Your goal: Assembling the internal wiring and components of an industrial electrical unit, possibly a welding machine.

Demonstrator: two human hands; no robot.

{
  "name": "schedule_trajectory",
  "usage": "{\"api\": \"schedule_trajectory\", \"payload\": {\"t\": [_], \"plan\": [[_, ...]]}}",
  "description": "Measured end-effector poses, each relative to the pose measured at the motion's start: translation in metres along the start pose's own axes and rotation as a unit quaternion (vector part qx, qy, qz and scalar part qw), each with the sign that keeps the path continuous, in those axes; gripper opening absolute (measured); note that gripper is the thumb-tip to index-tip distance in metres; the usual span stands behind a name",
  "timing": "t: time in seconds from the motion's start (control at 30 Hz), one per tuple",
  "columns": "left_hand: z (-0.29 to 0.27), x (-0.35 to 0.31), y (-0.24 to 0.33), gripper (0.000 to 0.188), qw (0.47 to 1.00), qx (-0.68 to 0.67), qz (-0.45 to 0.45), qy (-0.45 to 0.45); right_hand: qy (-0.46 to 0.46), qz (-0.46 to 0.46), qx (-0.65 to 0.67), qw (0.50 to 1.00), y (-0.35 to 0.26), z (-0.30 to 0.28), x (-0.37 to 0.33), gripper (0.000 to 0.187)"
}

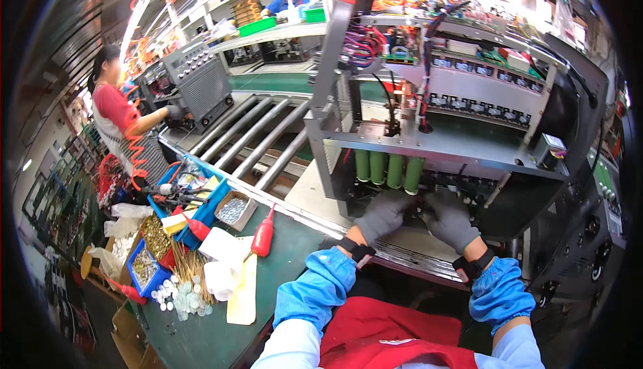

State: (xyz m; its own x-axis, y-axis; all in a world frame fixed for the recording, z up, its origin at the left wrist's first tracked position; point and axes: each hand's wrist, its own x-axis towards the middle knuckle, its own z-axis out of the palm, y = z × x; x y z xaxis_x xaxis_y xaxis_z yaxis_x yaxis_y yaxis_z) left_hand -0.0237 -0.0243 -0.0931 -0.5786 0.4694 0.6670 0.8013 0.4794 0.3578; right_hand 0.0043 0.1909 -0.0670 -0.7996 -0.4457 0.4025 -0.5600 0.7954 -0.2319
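Note:
A large open machine cabinet (455,142) with a grey metal frame stands in front of me, its wiring and boards exposed. Several green cylinders (395,170) hang upright under its middle shelf. My left hand (386,215), in a grey glove, reaches low into the cabinet just below these cylinders. To its right, my right hand (451,220), also gloved, is bent inward beside dark parts. The fingers of both hands look curled close together around something small at the cabinet's base. Shadow and the gloves hide what it is.
Left of me, a green bench (201,339) carries a blue bin (221,201) of tools, a box of screws (236,209) and a red squeeze bottle (263,235). Metal rollers (268,138) lead toward another machine (197,84), where a co-worker (120,121) stands. A dark cabinet (579,255) is at right.

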Motion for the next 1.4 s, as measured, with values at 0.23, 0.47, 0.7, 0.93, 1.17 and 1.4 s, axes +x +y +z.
{"api": "schedule_trajectory", "payload": {"t": [0.23, 0.47, 0.7, 0.93, 1.17, 1.4], "plan": [[0.032, -0.018, 0.012, 0.035, 0.991, 0.010, 0.001, 0.130, -0.150, 0.152, 0.450, 0.867, -0.017, -0.017, -0.010, 0.026], [0.007, -0.048, 0.021, 0.030, 0.922, 0.043, -0.256, 0.287, -0.092, 0.238, 0.476, 0.841, 0.002, 0.021, -0.001, 0.023], [-0.019, -0.018, -0.032, 0.023, 0.885, 0.089, -0.300, 0.344, 0.052, 0.221, 0.365, 0.903, 0.047, 0.068, 0.033, 0.019], [-0.016, -0.011, -0.049, 0.015, 0.885, 0.135, -0.358, 0.267, 0.219, 0.177, 0.333, 0.900, 0.015, 0.051, 0.044, 0.022], [-0.017, 0.000, -0.051, 0.015, 0.870, 0.131, -0.392, 0.270, 0.348, 0.081, 0.077, 0.931, 0.041, 0.044, 0.043, 0.024], [-0.019, 0.002, -0.045, 0.016, 0.873, 0.100, -0.390, 0.274, 0.279, 0.113, 0.064, 0.952, 0.059, 0.048, 0.029, 0.019]]}}
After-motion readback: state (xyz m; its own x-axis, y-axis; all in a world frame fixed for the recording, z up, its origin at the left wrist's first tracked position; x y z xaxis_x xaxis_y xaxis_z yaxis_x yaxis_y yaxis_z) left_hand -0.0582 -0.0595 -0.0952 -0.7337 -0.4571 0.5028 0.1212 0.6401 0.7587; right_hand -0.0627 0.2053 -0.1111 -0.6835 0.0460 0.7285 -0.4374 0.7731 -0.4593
